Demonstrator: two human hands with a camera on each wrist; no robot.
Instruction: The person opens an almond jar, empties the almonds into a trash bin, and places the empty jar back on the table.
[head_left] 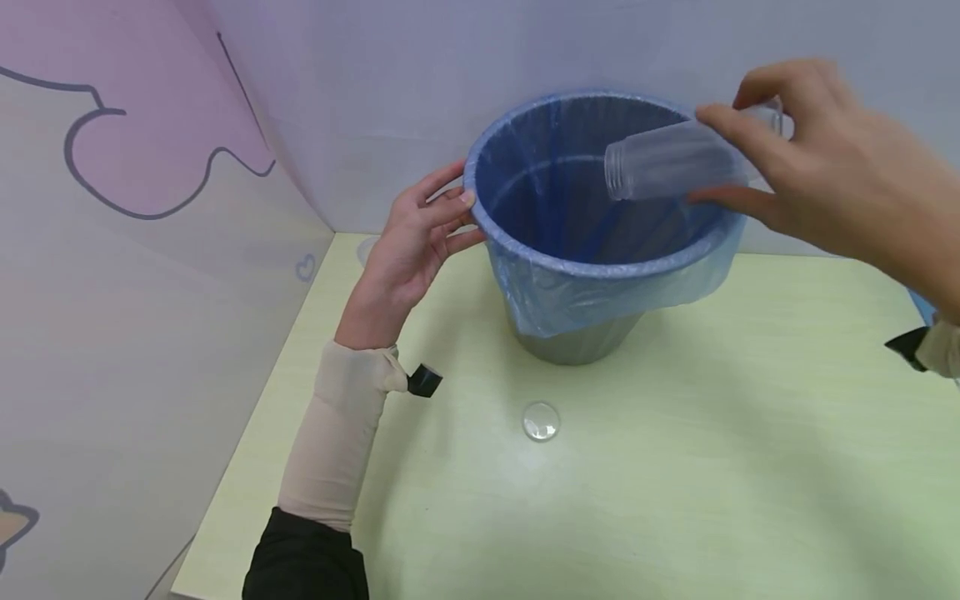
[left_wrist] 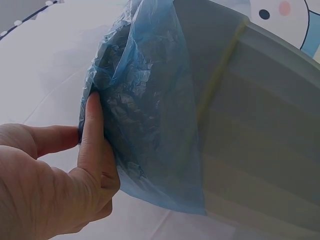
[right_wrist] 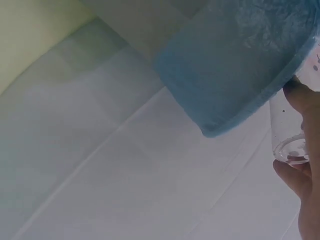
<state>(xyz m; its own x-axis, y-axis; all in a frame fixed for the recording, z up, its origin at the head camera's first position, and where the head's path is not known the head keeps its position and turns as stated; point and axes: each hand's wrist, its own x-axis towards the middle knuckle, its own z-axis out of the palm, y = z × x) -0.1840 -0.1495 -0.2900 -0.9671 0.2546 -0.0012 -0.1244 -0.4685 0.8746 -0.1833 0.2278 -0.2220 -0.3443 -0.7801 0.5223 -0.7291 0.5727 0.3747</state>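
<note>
A bin [head_left: 577, 346] stands on the table, lined with a blue bag [head_left: 555, 300] folded over its rim. My left hand [head_left: 408, 242] pinches the bin's left rim through the bag, thumb on top and fingers along the outside; the left wrist view shows this hand [left_wrist: 65, 170] close against the crinkled liner [left_wrist: 150, 115]. In my right hand [head_left: 817, 158] is a clear bottle [head_left: 667, 162], held near its base. Its threaded mouth has no cap on and points left, tilted slightly down over the bin's opening. From below, the right wrist view shows the bottle's base [right_wrist: 292, 149] beside the liner.
A small clear round disc [head_left: 541, 422] lies on the pale green table [head_left: 675, 492] in front of the bin. Right behind the bin rises a pale wall [head_left: 390, 100]. Another wall [head_left: 150, 317], with painted shapes, borders the table on the left.
</note>
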